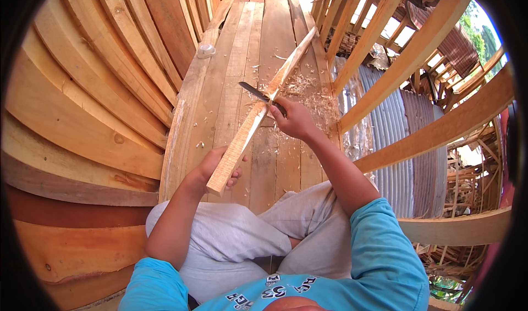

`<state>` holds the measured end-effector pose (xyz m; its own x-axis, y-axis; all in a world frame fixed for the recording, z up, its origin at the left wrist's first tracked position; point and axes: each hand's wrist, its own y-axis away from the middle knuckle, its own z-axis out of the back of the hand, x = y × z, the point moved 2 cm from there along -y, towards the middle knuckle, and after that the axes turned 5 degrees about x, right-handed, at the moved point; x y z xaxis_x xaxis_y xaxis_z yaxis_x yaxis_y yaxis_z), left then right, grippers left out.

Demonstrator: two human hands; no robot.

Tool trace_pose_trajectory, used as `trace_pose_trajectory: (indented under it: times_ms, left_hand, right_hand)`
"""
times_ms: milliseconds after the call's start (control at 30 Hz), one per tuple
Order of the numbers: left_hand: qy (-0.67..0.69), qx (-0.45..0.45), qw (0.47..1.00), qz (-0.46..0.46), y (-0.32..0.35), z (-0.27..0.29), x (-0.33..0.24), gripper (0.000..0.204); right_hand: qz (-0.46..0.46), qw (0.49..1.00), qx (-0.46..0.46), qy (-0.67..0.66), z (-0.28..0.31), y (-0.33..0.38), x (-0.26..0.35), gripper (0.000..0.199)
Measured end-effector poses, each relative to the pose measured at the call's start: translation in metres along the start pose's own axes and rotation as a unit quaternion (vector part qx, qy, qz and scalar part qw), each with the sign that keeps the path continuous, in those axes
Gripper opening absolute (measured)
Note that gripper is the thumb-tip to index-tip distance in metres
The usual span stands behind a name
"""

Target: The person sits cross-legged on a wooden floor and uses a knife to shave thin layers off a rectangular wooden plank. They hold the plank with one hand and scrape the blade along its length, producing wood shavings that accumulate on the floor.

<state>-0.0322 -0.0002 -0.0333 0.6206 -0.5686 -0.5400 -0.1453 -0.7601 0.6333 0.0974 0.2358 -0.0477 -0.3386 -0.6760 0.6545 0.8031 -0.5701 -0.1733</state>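
Observation:
A long squared piece of wood (240,140) slants from near my lap up to the far right, its far end cut to a narrow point. My left hand (215,165) is wrapped around it from below, close to its thick near end. In my right hand (292,117) is a knife (254,91) with a dark blade. The blade lies across the wood about midway along it, pointing to the far left. My right fingers close over the knife's handle, which they mostly hide.
Pale shavings (297,84) lie over the plank floor (234,74). A small clear plastic container (206,51) stands at the far left. Upright boards (93,124) wall the left side. On the right are spaced wooden slats (434,138), with corrugated metal sheets (388,129) beyond them.

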Motion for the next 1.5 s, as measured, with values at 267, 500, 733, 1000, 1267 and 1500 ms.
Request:
trace_pose_trajectory:
  times_ms: [267,500,733,1000,1267,1500]
  left_hand:
    - [-0.026,0.007,1.0,-0.004,-0.005,0.001,0.001,0.04]
    - [0.012,0.015,1.0,0.011,-0.005,0.0,0.002,0.039]
    - [-0.009,0.022,1.0,0.004,-0.007,0.002,0.005,0.041]
    - [-0.053,-0.012,0.998,0.01,-0.001,0.006,-0.001,0.039]
    - [-0.031,-0.005,0.999,0.012,0.0,0.006,-0.003,0.039]
    - [0.0,0.036,0.999,0.017,-0.001,0.015,-0.002,0.042]
  right_hand:
    - [-0.11,0.993,0.049,0.022,-0.011,-0.01,-0.009,0.063]
    - [-0.213,0.956,0.155,-0.13,-0.009,-0.018,-0.012,0.074]
    - [-0.322,0.774,0.314,-0.446,0.0,-0.017,-0.01,0.062]
    - [-0.263,0.862,0.259,-0.348,-0.005,-0.018,-0.034,0.065]
    - [-0.097,0.995,0.015,0.032,-0.015,-0.013,-0.027,0.078]
    - [-0.229,0.958,0.097,-0.146,-0.018,-0.016,-0.019,0.077]
